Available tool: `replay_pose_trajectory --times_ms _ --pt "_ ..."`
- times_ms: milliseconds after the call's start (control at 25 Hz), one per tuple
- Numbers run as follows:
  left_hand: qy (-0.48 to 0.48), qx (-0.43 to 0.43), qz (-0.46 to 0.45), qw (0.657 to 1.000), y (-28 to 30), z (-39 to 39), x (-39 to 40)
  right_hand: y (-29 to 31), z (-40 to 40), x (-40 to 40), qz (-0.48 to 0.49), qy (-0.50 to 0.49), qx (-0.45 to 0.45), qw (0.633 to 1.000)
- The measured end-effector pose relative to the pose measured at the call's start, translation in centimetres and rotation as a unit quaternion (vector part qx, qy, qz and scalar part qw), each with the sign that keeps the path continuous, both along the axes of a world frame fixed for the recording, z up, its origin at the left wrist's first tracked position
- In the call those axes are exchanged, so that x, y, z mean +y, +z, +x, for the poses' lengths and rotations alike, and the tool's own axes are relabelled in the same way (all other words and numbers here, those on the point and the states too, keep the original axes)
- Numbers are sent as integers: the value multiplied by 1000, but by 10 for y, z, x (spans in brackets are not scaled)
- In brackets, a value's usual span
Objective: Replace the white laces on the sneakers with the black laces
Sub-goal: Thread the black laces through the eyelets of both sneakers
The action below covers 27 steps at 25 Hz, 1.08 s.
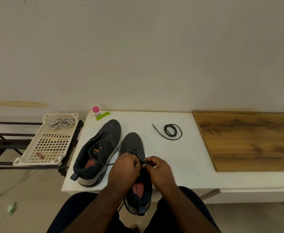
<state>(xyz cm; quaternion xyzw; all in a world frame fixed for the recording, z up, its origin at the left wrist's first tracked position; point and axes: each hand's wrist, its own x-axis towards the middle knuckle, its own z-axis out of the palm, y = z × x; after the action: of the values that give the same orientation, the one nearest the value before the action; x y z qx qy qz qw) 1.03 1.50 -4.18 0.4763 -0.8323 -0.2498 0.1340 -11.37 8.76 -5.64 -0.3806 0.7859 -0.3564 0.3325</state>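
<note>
Two dark grey sneakers stand on the white table (171, 165). The left sneaker (100, 148) has no lace in its eyelets. The right sneaker (134, 145) carries a black lace (134, 151) in its eyelets. My left hand (123, 169) and my right hand (158, 169) meet over its tongue, each pinching part of that lace. One strand trails left across the left sneaker's opening. A second black lace (170, 131) lies coiled on the table to the right. The white laces (62, 123) lie bundled in a perforated white tray (28, 158).
The tray rests on a black metal rack (6, 140) left of the table. A small pink-capped bottle (96, 111) and a green strip (103, 115) stand at the table's back edge. A wooden board (248, 140) covers the table's right part. My knees are below the front edge.
</note>
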Motion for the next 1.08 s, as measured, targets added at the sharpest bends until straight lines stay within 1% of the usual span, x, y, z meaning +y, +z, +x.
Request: replay_pose_trajectory --times_ms 120,280,520,680,920,960,1080 --pt "27 15 35 999 -3 0 2 1 0 2 -15 5 12 1000" --pt "52 67 101 991 -3 2 2 2 4 5 -25 -3 16 1000" --pt "71 76 134 986 -1 -1 4 1 3 5 -37 -4 -10 999" --pt "84 90 154 980 -2 -1 6 1 0 5 -49 7 -71 996" --pt "100 107 166 975 -4 1 7 11 -10 4 -17 11 -167 986" --pt "102 106 168 975 -3 1 6 10 -12 4 -18 15 -159 987" --pt "107 99 162 976 -2 0 7 8 -12 5 -29 41 -86 995"
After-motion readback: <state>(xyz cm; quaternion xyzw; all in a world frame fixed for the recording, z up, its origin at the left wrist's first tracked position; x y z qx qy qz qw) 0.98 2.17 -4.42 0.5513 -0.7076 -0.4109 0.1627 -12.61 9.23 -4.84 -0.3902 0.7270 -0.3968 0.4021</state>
